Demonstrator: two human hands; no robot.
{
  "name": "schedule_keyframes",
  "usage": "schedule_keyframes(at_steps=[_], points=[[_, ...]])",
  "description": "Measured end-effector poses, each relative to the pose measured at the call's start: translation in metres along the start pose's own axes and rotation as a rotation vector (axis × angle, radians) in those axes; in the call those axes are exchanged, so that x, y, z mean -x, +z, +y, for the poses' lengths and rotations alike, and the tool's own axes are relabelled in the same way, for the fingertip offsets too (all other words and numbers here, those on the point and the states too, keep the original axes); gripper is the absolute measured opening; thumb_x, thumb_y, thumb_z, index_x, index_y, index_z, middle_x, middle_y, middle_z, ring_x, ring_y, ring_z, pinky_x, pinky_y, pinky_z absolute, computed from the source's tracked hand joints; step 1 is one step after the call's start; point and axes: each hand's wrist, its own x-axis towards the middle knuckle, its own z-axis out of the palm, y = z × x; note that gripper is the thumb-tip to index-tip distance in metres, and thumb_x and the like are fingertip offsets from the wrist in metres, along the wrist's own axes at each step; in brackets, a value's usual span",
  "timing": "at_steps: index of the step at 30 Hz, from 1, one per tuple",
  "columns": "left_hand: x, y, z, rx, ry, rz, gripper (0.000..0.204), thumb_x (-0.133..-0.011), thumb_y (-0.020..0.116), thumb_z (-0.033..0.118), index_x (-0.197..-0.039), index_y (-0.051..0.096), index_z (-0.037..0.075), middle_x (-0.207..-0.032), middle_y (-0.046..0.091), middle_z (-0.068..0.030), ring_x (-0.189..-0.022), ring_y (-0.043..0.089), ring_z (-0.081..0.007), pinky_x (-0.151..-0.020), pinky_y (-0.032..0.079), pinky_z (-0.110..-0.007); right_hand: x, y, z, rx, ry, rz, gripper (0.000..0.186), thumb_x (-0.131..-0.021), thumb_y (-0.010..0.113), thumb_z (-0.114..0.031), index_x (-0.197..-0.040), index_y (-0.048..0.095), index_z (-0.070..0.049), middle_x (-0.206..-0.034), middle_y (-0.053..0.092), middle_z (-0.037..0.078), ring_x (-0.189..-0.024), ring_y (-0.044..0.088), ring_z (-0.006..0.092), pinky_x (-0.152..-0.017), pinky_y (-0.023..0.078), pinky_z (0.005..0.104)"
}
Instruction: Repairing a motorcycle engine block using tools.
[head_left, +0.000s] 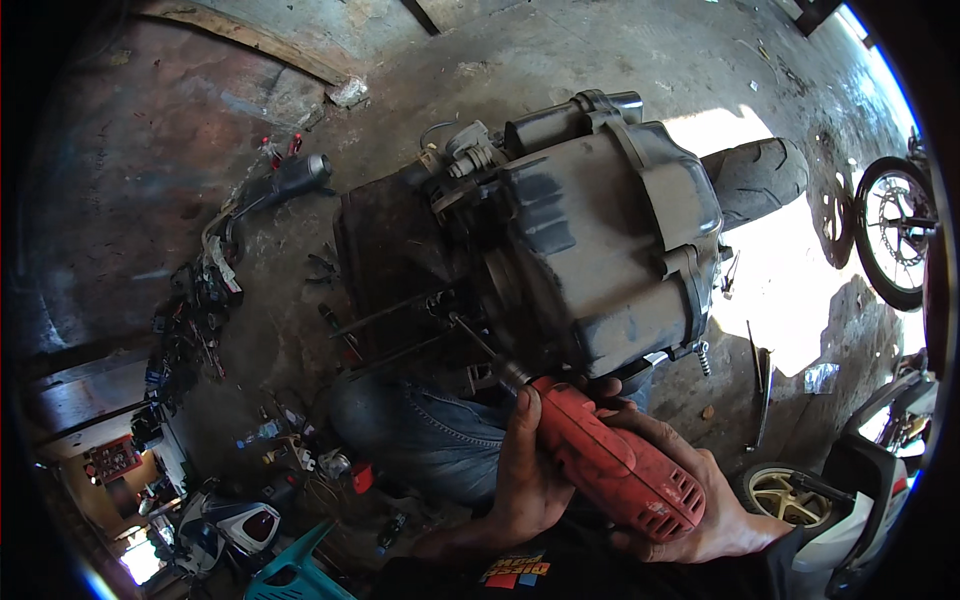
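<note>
A worn red power drill (610, 450) is held between my two hands, its metal chuck up and to the left. My left hand (530, 475) is closed on the front of the drill, thumb beside the chuck. Around the far side and rear of the body, my right hand (690, 475) is wrapped; some of its fingers are hidden. From the chuck a long thin shaft (475, 335) runs to the shadowed side of a dusty scooter engine (590, 240). Whether its tip touches a fastener, I cannot make out.
A rear tyre (755, 180) sticks out from the engine's far right. On the floor at left lie an exhaust muffler (290, 180) and tangled wiring (200, 300). A teal fairing panel (300, 570) is at lower left, and a motorcycle wheel (890, 230) stands at right.
</note>
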Motion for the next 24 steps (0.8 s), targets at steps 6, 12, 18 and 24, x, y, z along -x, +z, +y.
schedule_keyframes(at_steps=[6, 12, 18, 24], points=[[-0.004, -0.003, -0.003, 0.102, 0.038, 0.003, 0.074, -0.1, 0.032, 0.069, -0.125, 0.055, 0.003, -0.122, 0.061, -0.0102, -0.123, 0.057, -0.026, -0.105, 0.048, -0.044, -0.009, -0.007, -0.003, 0.092, -0.062, -0.002, 0.095, -0.073, 0.087, -0.022, -0.151, 0.035, -0.004, -0.141, 0.056, 0.019, -0.12, 0.064, 0.0286, -0.101, 0.053, 0.0371], [-0.01, -0.005, -0.004, 0.15, 0.068, -0.035, 0.068, -0.1, 0.035, 0.068, -0.119, 0.056, 0.005, -0.112, 0.059, -0.0079, -0.117, 0.054, -0.0245, -0.104, 0.045, -0.042, -0.011, -0.008, -0.002, 0.106, -0.053, -0.007, 0.096, -0.073, 0.087, -0.023, -0.152, 0.035, -0.005, -0.139, 0.057, 0.021, -0.118, 0.065, 0.0289, -0.101, 0.053, 0.0372], [-0.012, -0.005, -0.004, 0.149, 0.083, -0.044, 0.063, -0.1, 0.036, 0.067, -0.111, 0.056, 0.008, -0.107, 0.058, -0.0072, -0.116, 0.051, -0.0259, -0.105, 0.042, -0.041, -0.011, -0.009, -0.001, 0.107, -0.008, -0.016, 0.098, -0.072, 0.087, -0.026, -0.152, 0.034, -0.005, -0.133, 0.062, 0.022, -0.114, 0.067, 0.0293, -0.1, 0.054, 0.0387], [-0.014, -0.006, -0.005, 0.16, 0.105, -0.066, 0.061, -0.1, 0.038, 0.066, -0.11, 0.056, 0.008, -0.105, 0.058, -0.0075, -0.114, 0.052, -0.0263, -0.104, 0.042, -0.042, -0.013, -0.011, 0.002, 0.132, -0.037, -0.036, 0.1, -0.071, 0.087, -0.028, -0.153, 0.033, -0.005, -0.131, 0.062, 0.023, -0.113, 0.068, 0.0325, -0.1, 0.054, 0.0407]])
